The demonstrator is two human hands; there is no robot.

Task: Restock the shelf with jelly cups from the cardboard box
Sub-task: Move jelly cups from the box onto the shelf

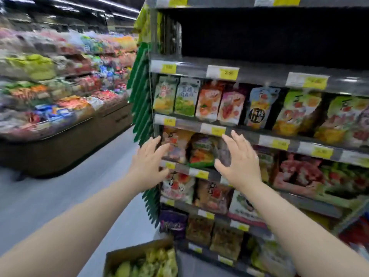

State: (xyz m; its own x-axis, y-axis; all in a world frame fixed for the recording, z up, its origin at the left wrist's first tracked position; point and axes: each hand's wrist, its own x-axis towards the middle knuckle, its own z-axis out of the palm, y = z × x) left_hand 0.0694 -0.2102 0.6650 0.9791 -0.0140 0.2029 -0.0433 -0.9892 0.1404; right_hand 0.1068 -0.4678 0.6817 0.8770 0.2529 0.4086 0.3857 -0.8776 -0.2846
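Currently both hands, left hand [148, 162] and right hand [240, 160], are hovering open and empty; jelly cups [147, 262] sitting below them in cardboard box [127, 253] likely light, slick; grip cup sides.

Cardboard box [127, 254] cut off by bottom edge, its yellow-green contents [151, 264] blurred, price tags [228, 73] unreadable, left display [50, 86] smeared

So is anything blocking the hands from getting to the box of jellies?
Nothing visible is. The left hand and right hand are both open and empty, raised in front of the shelf. The cardboard box sits open below them, its green jelly cups uncovered.
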